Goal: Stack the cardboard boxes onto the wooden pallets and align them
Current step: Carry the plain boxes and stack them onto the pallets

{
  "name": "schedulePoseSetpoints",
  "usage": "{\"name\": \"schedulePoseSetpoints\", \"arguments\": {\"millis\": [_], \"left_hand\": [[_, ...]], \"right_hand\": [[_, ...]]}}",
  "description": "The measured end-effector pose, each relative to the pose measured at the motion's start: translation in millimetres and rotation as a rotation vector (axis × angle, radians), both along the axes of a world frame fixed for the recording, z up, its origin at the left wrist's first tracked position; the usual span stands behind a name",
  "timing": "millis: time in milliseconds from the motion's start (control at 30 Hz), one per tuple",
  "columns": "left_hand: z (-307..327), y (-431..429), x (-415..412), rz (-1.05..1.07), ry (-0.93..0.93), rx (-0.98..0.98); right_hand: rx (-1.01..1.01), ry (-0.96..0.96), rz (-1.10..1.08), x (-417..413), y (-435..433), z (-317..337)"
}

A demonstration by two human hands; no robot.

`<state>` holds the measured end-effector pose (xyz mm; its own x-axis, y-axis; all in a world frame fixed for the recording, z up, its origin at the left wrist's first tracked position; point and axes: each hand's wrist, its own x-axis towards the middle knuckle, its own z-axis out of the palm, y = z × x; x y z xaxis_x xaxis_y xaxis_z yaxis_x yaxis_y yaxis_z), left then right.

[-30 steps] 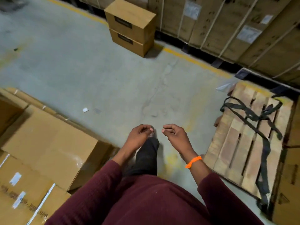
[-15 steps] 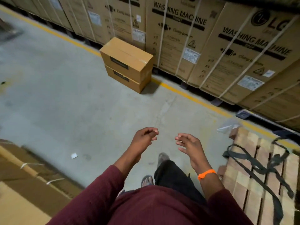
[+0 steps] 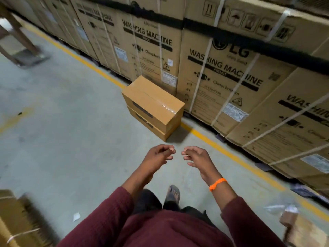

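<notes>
Two brown cardboard boxes (image 3: 153, 102) stand stacked one on the other on the concrete floor, just ahead of me by the yellow line. My left hand (image 3: 157, 158) and my right hand (image 3: 196, 157) hang side by side in front of me, short of the stack and touching nothing. Both hold nothing, with fingers loosely curled and apart. An orange band circles my right wrist. Only a corner of the wooden pallet (image 3: 302, 230) shows at the bottom right edge.
A wall of large strapped washing machine cartons (image 3: 222, 72) runs along the right behind a yellow floor line (image 3: 222, 148). More cardboard boxes (image 3: 16, 220) sit at the bottom left. A dark post base (image 3: 26, 56) stands far left. My sandalled foot (image 3: 172, 193) is below my hands.
The view has lifted and moved towards the stacked boxes, which now look closer. The pallet has slid almost out of view at the right. My hands stay empty in front of me.
</notes>
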<state>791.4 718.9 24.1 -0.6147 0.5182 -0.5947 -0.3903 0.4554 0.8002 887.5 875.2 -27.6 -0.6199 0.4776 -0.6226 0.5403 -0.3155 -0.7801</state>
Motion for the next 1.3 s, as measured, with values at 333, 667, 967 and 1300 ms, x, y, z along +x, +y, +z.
{"name": "schedulePoseSetpoints", "arguments": {"millis": [333,667,967,1300], "left_hand": [[-62,99,-171,0.237,-0.19,-0.026],[-180,192,-340,0.351,-0.316,-0.171],[-394,207,-357,0.611,-0.486,-0.389],[-440,259,-355,0.991,-0.558,-0.212]], "right_hand": [[0.0,-0.079,0.094,-182,121,-30],[0.213,-0.351,0.346,-333,253,-128],[0.44,-0.454,0.573,-448,327,-347],[0.363,-0.391,0.682,-477,357,-407]]}}
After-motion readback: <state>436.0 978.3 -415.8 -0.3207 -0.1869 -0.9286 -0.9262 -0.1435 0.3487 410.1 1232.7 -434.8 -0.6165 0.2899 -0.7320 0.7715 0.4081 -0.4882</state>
